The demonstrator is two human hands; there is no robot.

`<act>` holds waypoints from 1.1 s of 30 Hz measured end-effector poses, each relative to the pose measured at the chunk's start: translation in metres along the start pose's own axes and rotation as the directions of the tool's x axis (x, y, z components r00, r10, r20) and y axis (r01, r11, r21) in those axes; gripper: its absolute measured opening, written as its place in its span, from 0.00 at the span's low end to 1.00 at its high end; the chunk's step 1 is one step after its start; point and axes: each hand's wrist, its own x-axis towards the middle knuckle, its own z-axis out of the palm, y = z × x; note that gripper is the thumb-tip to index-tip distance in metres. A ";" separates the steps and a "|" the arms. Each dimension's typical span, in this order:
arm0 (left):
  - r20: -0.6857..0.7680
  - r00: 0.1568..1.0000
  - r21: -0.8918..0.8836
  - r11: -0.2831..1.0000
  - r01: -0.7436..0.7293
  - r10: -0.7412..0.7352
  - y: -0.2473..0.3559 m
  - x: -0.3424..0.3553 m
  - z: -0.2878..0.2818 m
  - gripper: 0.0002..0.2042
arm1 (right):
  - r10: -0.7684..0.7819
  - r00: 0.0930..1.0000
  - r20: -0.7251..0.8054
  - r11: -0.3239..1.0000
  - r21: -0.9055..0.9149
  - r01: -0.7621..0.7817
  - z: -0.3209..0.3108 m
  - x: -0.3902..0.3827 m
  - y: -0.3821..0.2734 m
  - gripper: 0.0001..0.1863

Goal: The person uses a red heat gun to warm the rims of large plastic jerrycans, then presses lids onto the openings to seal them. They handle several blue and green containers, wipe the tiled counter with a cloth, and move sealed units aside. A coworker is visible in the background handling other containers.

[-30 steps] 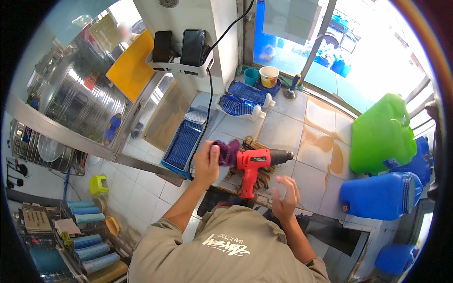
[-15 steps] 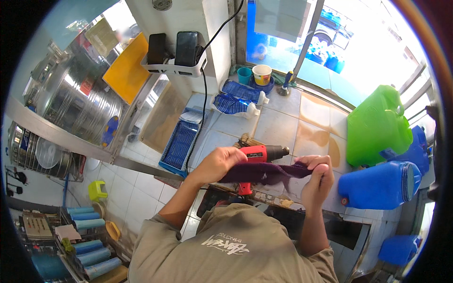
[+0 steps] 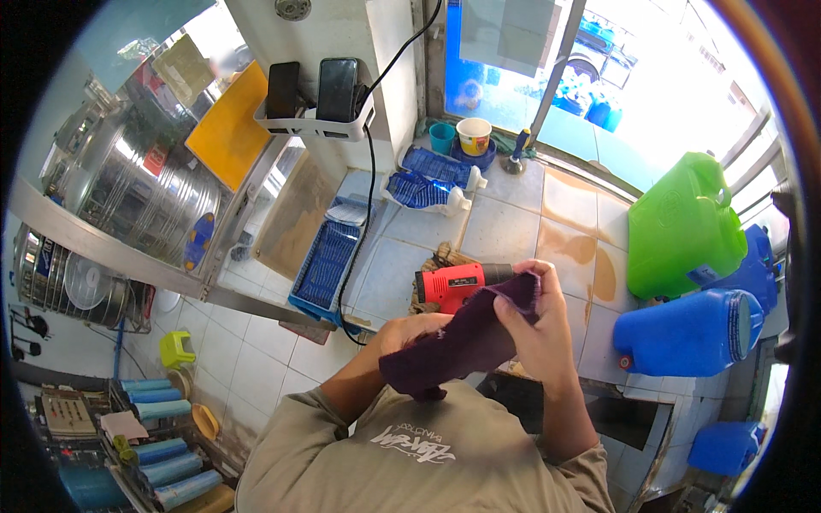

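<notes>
A dark purple piece of cloth (image 3: 462, 342), with a folded or open edge at its right end, is held in front of my chest. My right hand (image 3: 547, 329) pinches that end between thumb and fingers. At the other end my left hand (image 3: 415, 329) grips the cloth from behind; most of its fingers are hidden by it. Just beyond the cloth, a red heat gun (image 3: 449, 282) with a dark nozzle lies on the tiled counter (image 3: 500, 227). A brown rag (image 3: 445, 256) shows beneath the heat gun. The cloth covers the heat gun's lower part.
On the right stand a green jerrycan (image 3: 684, 227) and a blue jug (image 3: 684, 333). A blue basket (image 3: 325, 265) sits at the counter's left, with a black cable (image 3: 369, 197) hanging over it. Crumpled blue-and-white packages (image 3: 419, 192) and small tubs (image 3: 473, 137) are at the back.
The cloth has turned from a taut narrow strip to a wider, slanting piece nearer my body. My left hand has come lower; my right hand has shifted left. The heat gun lies slightly further left.
</notes>
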 end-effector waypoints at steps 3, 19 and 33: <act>-0.157 0.986 0.345 0.933 0.102 -0.050 0.009 -0.016 0.010 0.37 | 0.122 0.982 -0.143 0.990 0.090 -0.110 -0.001 0.021 0.009 0.16; -0.378 0.770 0.151 0.854 -0.497 0.515 -0.055 0.051 0.054 0.27 | -0.121 0.950 -0.287 0.948 0.251 0.196 0.062 0.005 0.069 0.47; -0.376 0.908 -0.913 0.094 -0.397 0.184 -0.099 0.042 0.007 0.21 | -0.394 0.917 -0.061 0.868 -0.353 0.349 0.086 0.013 0.070 0.40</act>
